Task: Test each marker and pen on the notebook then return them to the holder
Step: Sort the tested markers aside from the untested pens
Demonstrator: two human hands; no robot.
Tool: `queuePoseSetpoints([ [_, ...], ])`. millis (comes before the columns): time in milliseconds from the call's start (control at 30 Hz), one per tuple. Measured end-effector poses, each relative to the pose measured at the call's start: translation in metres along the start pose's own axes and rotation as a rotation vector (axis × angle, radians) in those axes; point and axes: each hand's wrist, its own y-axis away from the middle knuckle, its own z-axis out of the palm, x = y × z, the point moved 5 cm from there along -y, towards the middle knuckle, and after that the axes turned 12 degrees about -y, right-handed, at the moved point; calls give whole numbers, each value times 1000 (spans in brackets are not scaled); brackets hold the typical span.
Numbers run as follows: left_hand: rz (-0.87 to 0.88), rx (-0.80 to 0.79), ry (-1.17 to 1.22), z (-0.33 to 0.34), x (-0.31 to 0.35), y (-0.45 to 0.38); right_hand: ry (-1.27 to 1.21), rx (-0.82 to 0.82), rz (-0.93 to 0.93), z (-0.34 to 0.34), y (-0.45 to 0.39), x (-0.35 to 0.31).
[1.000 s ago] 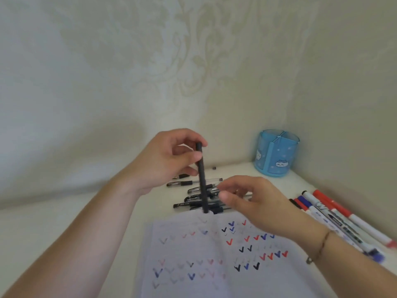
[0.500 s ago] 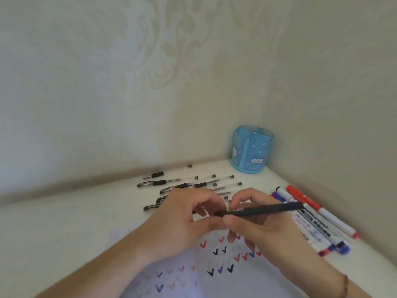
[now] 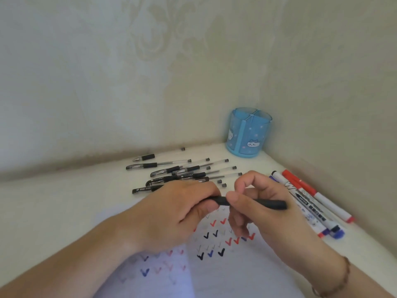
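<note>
- Smooth white bench [image 3: 64, 211] in a pale corner, round blue plastic holder [image 3: 249, 134] at the back.
- Left hand [image 3: 174, 214] and right hand [image 3: 264, 211] both pinch a slim matte black pen [image 3: 268, 203] over the check-marked notebook [image 3: 214, 265].

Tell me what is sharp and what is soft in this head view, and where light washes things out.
Head view: the holder and the clear pens look fairly sharp; the notebook washes out to a bluish glare at the bottom, fading its ticks; wide-angle bending curves the wall edge; both hands, left and right, on the black pen look slightly soft.
</note>
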Motion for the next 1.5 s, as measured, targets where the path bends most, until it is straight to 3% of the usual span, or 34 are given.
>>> queuePoseSetpoints([
  [167,-19,-97,30,3,-12,3,10,-45,-72,-3,-4,-3],
  [233,-67,-66,55,-3,-23,5,-64,-9,-109,-12,-5,-12],
  [333,-127,15,43,-10,-36,4,-109,-41,-16,-18,-4,-17],
  [467,-86,31,-67,-6,-33,3,243,-14,132,-15,-4,-2],
  [633,-20,-42,-134,4,-25,4,554,47,184,-23,-5,7],
  [1000,-11,-13,-127,5,-20,5,680,-63,240,-14,-2,14],
  [1133,-5,-5,-109,6,-20,5,708,-24,227,-16,-4,11],
  [1267,-15,16,-91,6,-20,5,594,44,138,-20,-6,10],
  [1367,-40,47,-48,6,-20,4,185,144,-5,-23,-7,2],
  [1500,-40,79,-24,4,-18,3,-104,38,-77,-19,-6,-7],
])
